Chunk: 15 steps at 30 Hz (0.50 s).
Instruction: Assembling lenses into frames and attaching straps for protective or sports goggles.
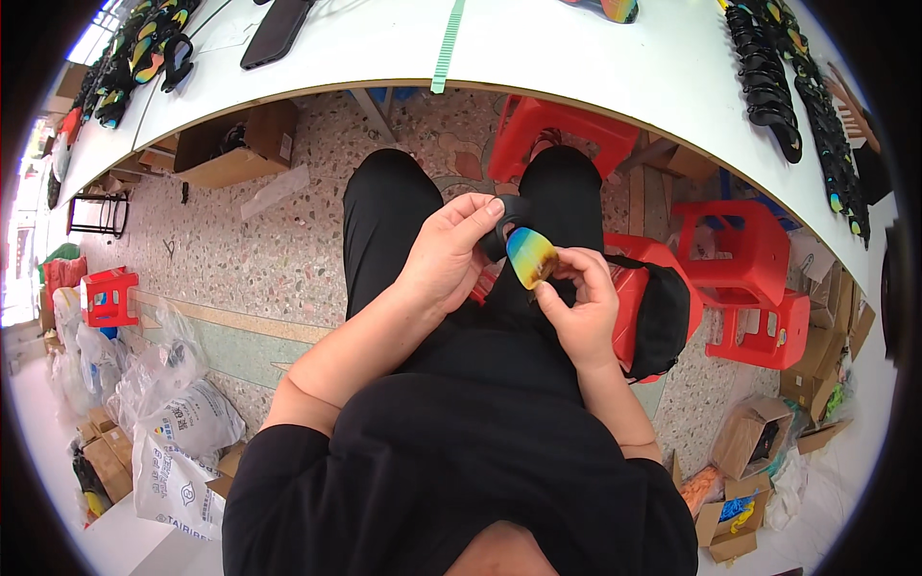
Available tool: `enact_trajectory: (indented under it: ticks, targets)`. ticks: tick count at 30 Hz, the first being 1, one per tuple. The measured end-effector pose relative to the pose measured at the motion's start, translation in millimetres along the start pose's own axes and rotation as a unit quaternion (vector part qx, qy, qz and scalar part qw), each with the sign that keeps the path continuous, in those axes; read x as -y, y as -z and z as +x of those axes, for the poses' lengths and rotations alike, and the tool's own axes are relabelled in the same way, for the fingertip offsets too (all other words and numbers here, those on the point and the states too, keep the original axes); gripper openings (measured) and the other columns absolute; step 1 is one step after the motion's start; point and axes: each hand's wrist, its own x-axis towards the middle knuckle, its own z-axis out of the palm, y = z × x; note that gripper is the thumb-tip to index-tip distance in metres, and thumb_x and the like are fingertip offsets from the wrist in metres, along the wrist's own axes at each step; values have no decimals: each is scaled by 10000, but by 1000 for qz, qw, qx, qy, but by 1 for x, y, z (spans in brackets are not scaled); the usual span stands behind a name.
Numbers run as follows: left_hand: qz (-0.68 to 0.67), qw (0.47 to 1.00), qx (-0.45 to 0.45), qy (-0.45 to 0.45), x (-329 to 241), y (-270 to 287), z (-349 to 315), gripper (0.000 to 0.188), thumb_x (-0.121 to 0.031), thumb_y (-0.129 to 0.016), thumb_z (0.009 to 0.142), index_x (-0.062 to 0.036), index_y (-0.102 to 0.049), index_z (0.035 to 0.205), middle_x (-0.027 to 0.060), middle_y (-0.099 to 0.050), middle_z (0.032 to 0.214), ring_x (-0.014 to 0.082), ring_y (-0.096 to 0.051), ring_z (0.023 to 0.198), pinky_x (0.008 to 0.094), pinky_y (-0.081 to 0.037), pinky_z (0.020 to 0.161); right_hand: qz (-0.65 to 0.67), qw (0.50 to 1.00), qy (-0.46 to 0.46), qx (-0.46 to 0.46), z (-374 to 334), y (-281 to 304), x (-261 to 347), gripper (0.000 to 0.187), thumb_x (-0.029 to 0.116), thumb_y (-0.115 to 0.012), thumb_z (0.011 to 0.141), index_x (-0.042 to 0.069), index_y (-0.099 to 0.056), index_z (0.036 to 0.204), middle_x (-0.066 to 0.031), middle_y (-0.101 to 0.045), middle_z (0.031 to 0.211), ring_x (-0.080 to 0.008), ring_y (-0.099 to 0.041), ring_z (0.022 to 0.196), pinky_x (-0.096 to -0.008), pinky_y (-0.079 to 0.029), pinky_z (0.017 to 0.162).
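Since, as I judge it, everything hinges on how the colored lens (530, 257) sits against the black frame (517, 207), I take the lens as my mark. From my remote view its long axis slants from upper left to lower right, and its upper end laps over the frame, which lies just beyond and to its left; whether the two touch, I cannot tell. My right hand (590, 312) is the nearer one, thumb and fingers pinched on the lens's lower right edge. My left hand (444, 252), to the left of the lens, has the frame clamped between thumb and fingers, so the hands are apart. I see no obstacle between lens and frame, though the lens hides part of that edge. Below the lens are the dark trousers (384, 206); well beyond it runs the white table (365, 67) with a green strip (448, 46), a red stool (519, 134) under its edge; to its right sits a black bag (663, 322).
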Motion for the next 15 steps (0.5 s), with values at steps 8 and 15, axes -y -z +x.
enact_trajectory:
  ticks: [8,15]
  targets:
    - [51,998,4,-25,1,-1,-3,117,-123,-614,974,-20,-601,1028,22,-649,927,71,-600,847,227,-488,799,-87,993,70,-27,7,-3,-2,439,-8,-776,693,4,-635,1108,-103,-605,1039,-178,-588,847,-289,-508,772]
    - [44,999,0,-28,4,2,-1,118,-122,-609,977,-19,-599,1035,20,-644,933,68,-594,855,223,-482,810,-147,979,134,-42,9,-4,2,444,-12,-777,679,4,-640,1101,-120,-607,1022,-213,-593,840,-299,-509,745]
